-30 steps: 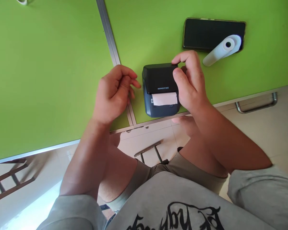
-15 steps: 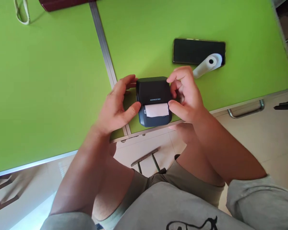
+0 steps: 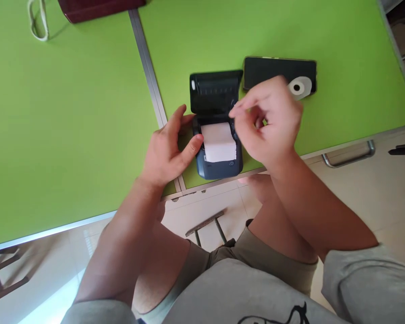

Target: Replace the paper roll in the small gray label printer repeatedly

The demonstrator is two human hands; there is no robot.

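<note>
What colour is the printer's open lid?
Black; the lid shows best in the current head view.

Glare whitens the floor (image 3: 52, 292) lower left; right hand (image 3: 275, 121) blurs.

Pwr symbol (image 3: 231, 163) on printer (image 3: 219, 172) front; blk print (image 3: 303, 310) on shirt (image 3: 222, 288), partly cut off, illegible.

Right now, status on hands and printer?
Left hand at printer, left side. Right hand by raised lid, contact unclear. Paper exposed. Phone, paper roll partly behind right hand.
</note>
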